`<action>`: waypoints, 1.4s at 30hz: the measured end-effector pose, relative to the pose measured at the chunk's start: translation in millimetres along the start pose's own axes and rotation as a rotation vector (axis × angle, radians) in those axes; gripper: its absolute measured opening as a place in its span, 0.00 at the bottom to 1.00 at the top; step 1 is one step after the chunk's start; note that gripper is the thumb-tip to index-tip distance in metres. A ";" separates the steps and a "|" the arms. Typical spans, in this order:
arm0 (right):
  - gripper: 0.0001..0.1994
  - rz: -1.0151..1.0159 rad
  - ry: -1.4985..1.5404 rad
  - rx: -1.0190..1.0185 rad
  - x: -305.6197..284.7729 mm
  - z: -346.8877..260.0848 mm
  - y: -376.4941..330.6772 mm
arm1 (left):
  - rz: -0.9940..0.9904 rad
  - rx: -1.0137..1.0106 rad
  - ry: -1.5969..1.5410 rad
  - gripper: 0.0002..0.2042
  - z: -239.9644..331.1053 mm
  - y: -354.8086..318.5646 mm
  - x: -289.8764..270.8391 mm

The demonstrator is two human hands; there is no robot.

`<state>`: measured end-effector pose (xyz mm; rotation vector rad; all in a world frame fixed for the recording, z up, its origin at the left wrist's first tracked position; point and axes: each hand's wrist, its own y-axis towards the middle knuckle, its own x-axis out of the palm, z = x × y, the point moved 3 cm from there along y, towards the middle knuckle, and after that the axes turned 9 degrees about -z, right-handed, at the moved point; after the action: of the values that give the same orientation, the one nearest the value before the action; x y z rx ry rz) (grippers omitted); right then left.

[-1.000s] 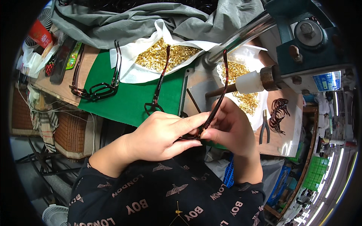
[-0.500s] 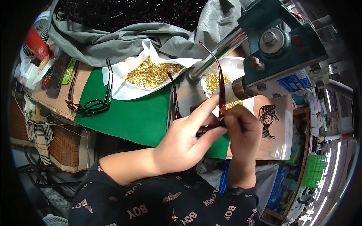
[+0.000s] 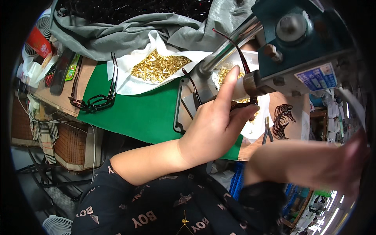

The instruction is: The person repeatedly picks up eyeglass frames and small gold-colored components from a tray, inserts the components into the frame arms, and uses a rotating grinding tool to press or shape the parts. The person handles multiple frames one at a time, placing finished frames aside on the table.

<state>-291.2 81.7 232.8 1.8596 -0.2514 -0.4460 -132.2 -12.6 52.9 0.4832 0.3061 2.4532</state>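
A dark reddish-brown eyeglasses frame [image 3: 243,59] is in my left hand [image 3: 209,127], its temples standing up and away from me. The hand pinches it near the front, with the index finger stretched out, beside the metal tip of a dark green bench press [image 3: 270,70]. Fingers cover most of the frame's front. My right hand [image 3: 351,166] is out at the far right, low beside the press, smeared by motion. I cannot make out its fingers or whether it touches anything.
Small gold-coloured metal pieces [image 3: 156,66] fill a white wrapping on the green mat [image 3: 137,115]. Another pair of glasses [image 3: 98,102] lies to the left. Pliers [image 3: 267,131] and a bundle of dark temples [image 3: 282,121] lie right of the press. Grey cloth [image 3: 129,35] surrounds a dark glossy heap behind.
My right hand has let go of the glasses and swung far to the right. My left hand has carried the glasses up and right, closer to the press tip. The pliers have come into view.
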 end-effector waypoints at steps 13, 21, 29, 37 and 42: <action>0.24 0.209 -0.324 -0.067 49.9 27.6 -16.2 | -0.057 0.211 0.974 0.36 51.9 -64.0 -61.8; 0.22 0.001 -0.386 0.405 48.2 76.1 -105.2 | 0.078 -0.508 0.961 0.29 68.2 -139.8 -143.0; 0.19 -0.082 -0.377 0.572 46.0 64.5 -126.4 | -0.005 -0.156 1.559 0.17 47.9 -70.2 -208.6; 0.19 -0.145 -0.288 0.728 37.0 59.2 -171.1 | 0.761 0.105 2.063 0.08 80.9 57.9 -328.6; 0.12 -0.243 -0.167 0.876 62.8 57.2 -177.1 | 0.606 0.358 2.135 0.07 83.2 59.4 -352.8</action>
<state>-266.9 66.1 38.5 2.7295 -0.3725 -0.7363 133.8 -266.0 53.3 -2.3595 1.4725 2.2570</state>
